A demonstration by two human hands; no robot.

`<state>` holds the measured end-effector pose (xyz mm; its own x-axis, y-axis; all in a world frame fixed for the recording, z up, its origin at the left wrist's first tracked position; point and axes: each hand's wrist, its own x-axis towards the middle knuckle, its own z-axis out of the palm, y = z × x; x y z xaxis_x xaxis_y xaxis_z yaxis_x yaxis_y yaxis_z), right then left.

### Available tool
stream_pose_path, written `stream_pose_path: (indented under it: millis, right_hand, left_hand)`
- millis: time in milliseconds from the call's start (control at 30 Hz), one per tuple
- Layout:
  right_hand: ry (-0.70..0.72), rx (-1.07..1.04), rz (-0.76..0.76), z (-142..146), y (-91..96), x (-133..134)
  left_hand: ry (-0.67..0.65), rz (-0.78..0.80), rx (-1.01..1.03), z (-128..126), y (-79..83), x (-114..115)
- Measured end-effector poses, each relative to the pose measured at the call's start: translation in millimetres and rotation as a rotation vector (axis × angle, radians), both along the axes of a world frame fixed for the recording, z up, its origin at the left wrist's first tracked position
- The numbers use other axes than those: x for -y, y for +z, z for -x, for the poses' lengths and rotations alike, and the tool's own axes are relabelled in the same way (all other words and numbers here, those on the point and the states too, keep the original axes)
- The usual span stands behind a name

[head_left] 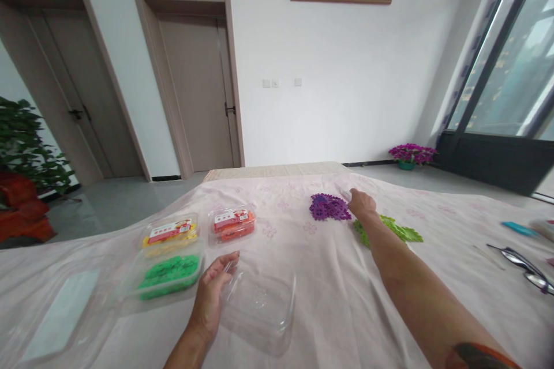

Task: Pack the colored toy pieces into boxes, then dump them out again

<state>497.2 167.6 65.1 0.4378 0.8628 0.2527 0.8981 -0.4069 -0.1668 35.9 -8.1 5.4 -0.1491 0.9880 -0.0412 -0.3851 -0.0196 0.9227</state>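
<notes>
My left hand (pixel 215 281) grips the left rim of a clear plastic container (pixel 264 302), which has no contents. My right hand (pixel 362 203) is stretched forward, closed, between a pile of purple lacy pieces (pixel 329 207) and a pile of lime-green ones (pixel 400 229). My forearm covers part of the green pile. Whatever the right fingers pinch is too small to make out. To the left of my left hand stands an open clear box of green pieces (pixel 171 274). Behind it are lidded boxes with yellow pieces (pixel 173 233) and orange-red pieces (pixel 234 225).
A pink patterned cloth (pixel 303 253) covers the table. At the left lies a large clear plastic tray or lid (pixel 60 314). Eyeglasses (pixel 526 265) and a blue object (pixel 518 228) rest at the right. Beyond the table are doors and a potted purple flower (pixel 411 154).
</notes>
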Motion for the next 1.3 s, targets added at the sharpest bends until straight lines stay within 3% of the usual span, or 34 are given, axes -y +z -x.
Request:
stream_pose_path:
  millis: [233, 533, 833, 1100, 1200, 1300]
  right_hand:
    - [0.131, 0.044, 0.146, 4, 5.4, -11]
    - [0.383, 0.03, 0.227, 13, 23.2, 3]
    - [0.622, 0.022, 0.263, 43, 34.7, 48]
    - [0.88, 0.258, 0.305, 93, 31.0, 114]
    - [0.88, 0.239, 0.28, 99, 34.9, 132]
    - [0.755, 0.202, 0.207, 92, 46.0, 126]
  left_hand:
    - [0.008, 0.008, 0.016, -1, 0.4, -1]
    - [-0.016, 0.002, -0.001, 1, -4.6, -3]
    - [-0.008, 0.016, 0.015, 2, -5.4, -3]
    - [-0.016, 0.009, 0.059, 3, -10.0, -5]
    - [0.022, 0.011, 0.081, 5, -11.6, -5]
    - [0.047, 0.012, 0.067, 6, -12.9, -4]
